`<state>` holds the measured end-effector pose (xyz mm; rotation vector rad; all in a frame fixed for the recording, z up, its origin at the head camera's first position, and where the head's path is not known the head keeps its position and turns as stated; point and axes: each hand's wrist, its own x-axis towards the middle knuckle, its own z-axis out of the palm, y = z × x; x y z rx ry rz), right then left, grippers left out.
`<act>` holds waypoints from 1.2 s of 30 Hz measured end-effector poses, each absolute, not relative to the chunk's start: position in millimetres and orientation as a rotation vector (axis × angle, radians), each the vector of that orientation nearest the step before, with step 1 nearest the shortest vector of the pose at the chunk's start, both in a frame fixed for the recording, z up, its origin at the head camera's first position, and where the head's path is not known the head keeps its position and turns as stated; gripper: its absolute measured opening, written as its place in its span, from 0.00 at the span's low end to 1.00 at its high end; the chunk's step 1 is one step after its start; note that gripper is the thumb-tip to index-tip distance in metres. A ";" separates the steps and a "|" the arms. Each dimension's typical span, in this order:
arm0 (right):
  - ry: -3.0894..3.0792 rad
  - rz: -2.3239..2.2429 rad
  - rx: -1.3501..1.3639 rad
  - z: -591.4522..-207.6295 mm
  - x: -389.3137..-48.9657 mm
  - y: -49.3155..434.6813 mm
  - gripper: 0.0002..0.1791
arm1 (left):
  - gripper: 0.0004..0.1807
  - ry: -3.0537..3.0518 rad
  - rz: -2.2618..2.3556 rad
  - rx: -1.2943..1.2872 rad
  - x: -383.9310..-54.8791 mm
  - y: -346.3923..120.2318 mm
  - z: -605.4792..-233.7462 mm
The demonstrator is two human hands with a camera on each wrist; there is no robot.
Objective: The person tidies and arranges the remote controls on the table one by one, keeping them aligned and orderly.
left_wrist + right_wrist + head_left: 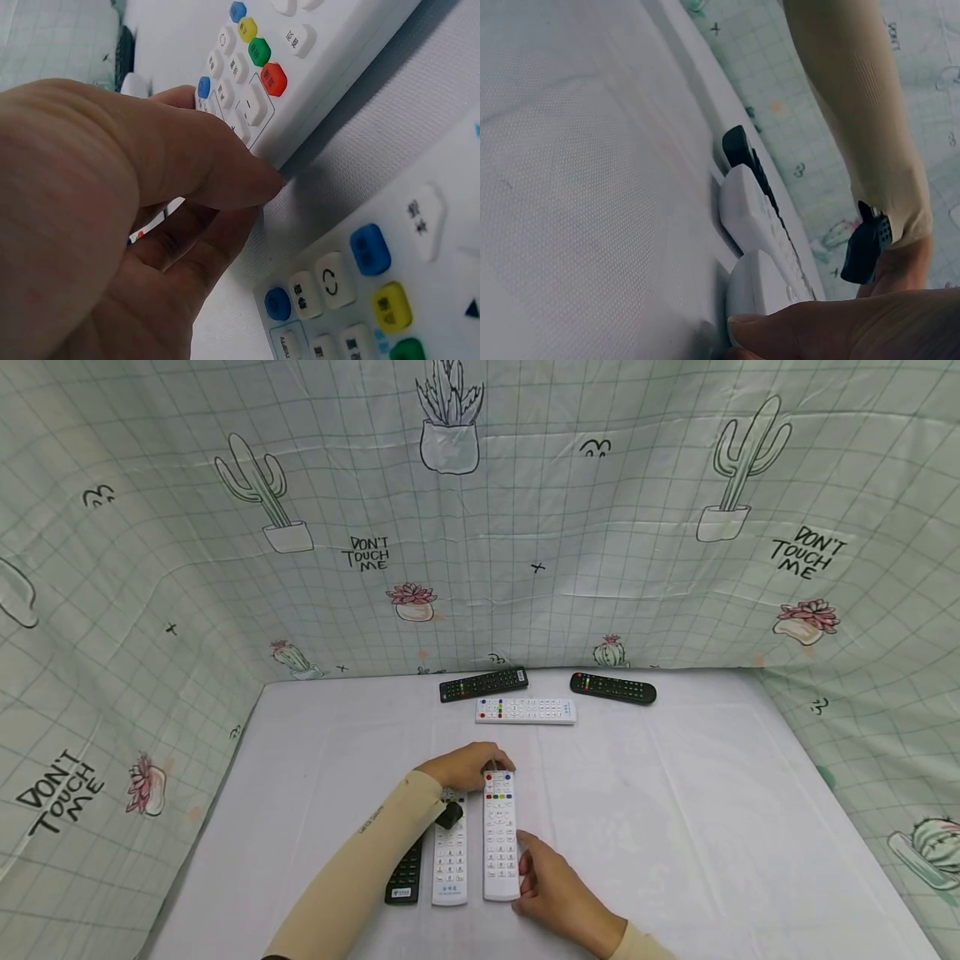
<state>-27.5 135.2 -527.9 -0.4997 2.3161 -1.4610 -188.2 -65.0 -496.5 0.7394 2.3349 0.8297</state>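
Observation:
A white remote control point(501, 847) lies lengthwise on the table, its coloured buttons at the far end. My left hand point(467, 766) grips that far end; in the left wrist view the thumb presses on its corner with the fingers bent beneath. At the near right corner, my right hand point(558, 885) holds the same remote, and its thumb touches the near end in the right wrist view. Just left lies a second white remote point(450, 872), partly under the left wrist. Beside that is a black remote point(406, 870), its upper part hidden by the left forearm.
Toward the back of the white table point(675, 827) lie a black remote point(483, 684), a white remote point(527, 711) set crosswise, and another black remote point(612, 687) farther right. A printed cloth point(540, 510) with cactus drawings hangs behind and along the sides.

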 end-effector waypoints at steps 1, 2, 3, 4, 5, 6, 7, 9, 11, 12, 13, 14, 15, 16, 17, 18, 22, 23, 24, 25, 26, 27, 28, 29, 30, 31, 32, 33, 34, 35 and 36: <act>2.312 -1.467 -0.499 -527.9 -27.3 134.7 0.49 | 0.32 2.334 0.833 0.740 -188.1 -65.1 -497.1; 2.308 -1.472 -0.499 -527.9 -27.1 134.2 0.49 | 0.32 2.334 0.833 0.742 -187.9 -65.2 -497.4; 2.307 -1.473 -0.500 -527.8 -26.9 133.8 0.49 | 0.32 2.334 0.832 0.743 -187.8 -65.2 -497.5; 2.307 -1.473 -0.500 -527.7 -26.7 133.4 0.49 | 0.32 2.335 0.829 0.746 -187.8 -65.1 -497.7; 2.307 -1.473 -0.501 -527.6 -26.6 133.1 0.49 | 0.32 2.338 0.822 0.752 -187.8 -65.1 -498.0; 2.307 -1.473 -0.501 -527.5 -26.5 132.9 0.49 | 0.32 2.337 0.822 0.752 -187.8 -65.0 -498.2; 2.305 -1.473 -0.501 -527.5 -26.4 132.6 0.49 | 0.32 2.339 0.820 0.753 -187.8 -65.1 -498.5; 2.301 -1.472 -0.501 -527.6 -26.4 132.5 0.49 | 0.32 2.340 0.816 0.748 -187.7 -65.2 -499.1; 2.294 -1.471 -0.500 -527.7 -26.4 132.7 0.49 | 0.32 2.338 0.815 0.742 -187.5 -65.5 -499.3; 2.294 -1.466 -0.502 -527.7 -26.6 133.1 0.49 | 0.32 2.337 0.814 0.738 -187.4 -65.6 -499.2; 2.292 -1.459 -0.505 -527.6 -26.9 133.6 0.49 | 0.32 2.337 0.813 0.737 -187.2 -65.7 -499.1; 2.297 -1.447 -0.510 -527.4 -27.4 134.3 0.49 | 0.32 2.337 0.813 0.736 -187.0 -65.7 -498.9; 2.304 -1.433 -0.517 -527.0 -28.2 135.3 0.48 | 0.32 2.336 0.816 0.737 -186.8 -65.8 -498.8; 2.309 -1.418 -0.524 -526.3 -29.1 136.7 0.48 | 0.31 2.337 0.819 0.743 -186.9 -66.2 -498.9; 2.313 -1.405 -0.532 -525.5 -30.6 138.6 0.48 | 0.31 2.340 0.819 0.747 -186.8 -66.5 -498.9; 2.317 -1.391 -0.537 -524.3 -32.2 140.6 0.47 | 0.31 2.344 0.819 0.752 -186.8 -66.9 -499.0; 2.334 -1.375 -0.542 -518.6 -42.1 151.9 0.46 | 0.28 2.374 0.845 0.750 -187.5 -70.0 -498.9; 2.342 -1.377 -0.530 -517.3 -45.6 154.9 0.45 | 0.27 2.385 0.854 0.745 -187.8 -70.8 -498.8; 2.353 -1.377 -0.511 -515.8 -49.1 157.7 0.45 | 0.26 2.396 0.868 0.739 -188.4 -71.5 -498.8; 2.366 -1.381 -0.485 -514.6 -53.3 160.4 0.44 | 0.24 2.410 0.880 0.732 -189.1 -72.2 -498.7; 2.382 -1.376 -0.453 -513.3 -57.6 163.2 0.44 | 0.23 2.424 0.895 0.723 -189.9 -72.8 -498.8; 2.399 -1.371 -0.419 -512.5 -62.3 165.8 0.44 | 0.22 2.438 0.915 0.716 -190.8 -73.4 -498.7; 2.415 -1.368 -0.380 -511.5 -67.3 168.3 0.43 | 0.21 2.455 0.931 0.705 -191.6 -73.8 -498.8; 2.431 -1.368 -0.338 -510.8 -72.5 171.0 0.43 | 0.20 2.473 0.951 0.688 -192.4 -74.2 -498.7; 2.449 -1.366 -0.306 -510.4 -77.8 174.0 0.42 | 0.19 2.490 0.973 0.661 -193.3 -74.5 -498.6; 2.467 -1.365 -0.279 -510.3 -83.3 177.1 0.42 | 0.19 2.511 0.994 0.637 -194.5 -74.8 -498.9; 2.486 -1.361 -0.257 -510.4 -88.7 180.4 0.41 | 0.19 2.530 1.018 0.609 -195.4 -75.0 -498.9; 2.509 -1.359 -0.240 -511.1 -94.3 183.7 0.39 | 0.19 2.548 1.039 0.580 -196.5 -75.3 -499.0; 2.530 -1.360 -0.227 -511.9 -99.7 187.0 0.38 | 0.19 2.564 1.052 0.547 -197.4 -75.3 -499.1; 2.551 -1.360 -0.219 -512.9 -105.1 190.5 0.37 | 0.19 2.582 1.067 0.520 -198.4 -75.3 -499.2; 2.570 -1.359 -0.218 -513.7 -110.4 193.6 0.36 | 0.19 2.598 1.077 0.488 -199.4 -75.3 -499.6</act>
